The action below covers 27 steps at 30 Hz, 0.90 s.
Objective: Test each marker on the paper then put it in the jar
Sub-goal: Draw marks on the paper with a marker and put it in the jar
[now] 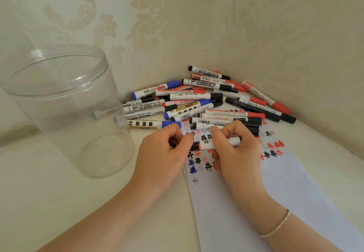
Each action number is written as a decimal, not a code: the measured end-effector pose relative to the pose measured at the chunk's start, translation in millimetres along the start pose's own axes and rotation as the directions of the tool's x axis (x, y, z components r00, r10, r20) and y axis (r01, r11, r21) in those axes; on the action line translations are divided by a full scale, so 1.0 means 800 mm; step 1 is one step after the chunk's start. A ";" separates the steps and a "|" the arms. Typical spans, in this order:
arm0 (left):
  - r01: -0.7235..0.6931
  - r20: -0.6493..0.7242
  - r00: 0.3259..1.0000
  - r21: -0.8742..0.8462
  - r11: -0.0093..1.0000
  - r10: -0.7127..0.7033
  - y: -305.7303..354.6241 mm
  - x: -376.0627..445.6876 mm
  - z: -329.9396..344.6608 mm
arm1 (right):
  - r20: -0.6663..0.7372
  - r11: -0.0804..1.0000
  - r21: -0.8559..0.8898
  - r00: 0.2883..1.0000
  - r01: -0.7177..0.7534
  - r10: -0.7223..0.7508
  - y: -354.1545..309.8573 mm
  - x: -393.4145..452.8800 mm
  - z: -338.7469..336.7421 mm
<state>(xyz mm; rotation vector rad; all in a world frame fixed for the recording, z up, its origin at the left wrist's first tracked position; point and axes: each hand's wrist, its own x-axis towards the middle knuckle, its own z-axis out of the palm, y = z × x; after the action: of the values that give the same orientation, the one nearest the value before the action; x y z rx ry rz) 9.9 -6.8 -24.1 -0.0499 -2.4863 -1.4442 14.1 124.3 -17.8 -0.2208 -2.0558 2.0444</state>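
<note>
Both of my hands hold one white marker (204, 145) with a black cap, level over the paper (246, 192). My left hand (165, 153) pinches the black cap end. My right hand (236, 149) grips the white barrel. The paper bears several black, red and blue test marks near its far end. A clear plastic jar (65, 109) stands open at the left with nothing visible inside. A pile of several markers (206, 102) with black, red and blue caps lies in the corner behind my hands.
Cream patterned walls (177, 25) meet in a corner right behind the pile. The white tabletop (59, 202) spreads in front of the jar. A thin bracelet (277, 226) circles my right wrist.
</note>
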 end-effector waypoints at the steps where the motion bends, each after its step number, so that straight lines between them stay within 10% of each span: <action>1: 0.001 -0.010 1.000 0.002 1.000 -0.001 -0.001 0.000 0.000 | 0.003 1.000 0.002 1.000 0.001 -0.001 0.000 0.000 0.000; 15: -0.236 -0.023 0.972 -0.066 0.969 0.235 0.031 -0.013 -0.008 | 0.023 0.982 0.133 0.991 -0.132 0.130 -0.027 0.018 -0.010; 21: -0.463 -0.334 0.841 -0.039 0.885 0.425 0.103 -0.010 -0.065 | 0.252 0.905 0.369 0.960 -0.211 0.122 -0.088 0.039 0.032; 25: -0.615 -0.391 0.651 0.231 0.754 0.650 0.150 -0.009 -0.116 | 0.422 0.977 0.131 0.901 -0.168 0.098 -0.106 0.038 0.080; 27: -0.623 -0.436 0.577 0.312 0.717 0.691 0.164 -0.006 -0.142 | 0.453 0.892 -0.361 0.887 0.273 -0.088 -0.091 0.040 0.094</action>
<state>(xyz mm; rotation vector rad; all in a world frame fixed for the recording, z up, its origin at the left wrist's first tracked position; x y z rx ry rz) 59.6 -37.7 138.9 -0.4504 -1.7800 -0.8169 -32.7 59.7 56.8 0.3829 -2.6451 1.6187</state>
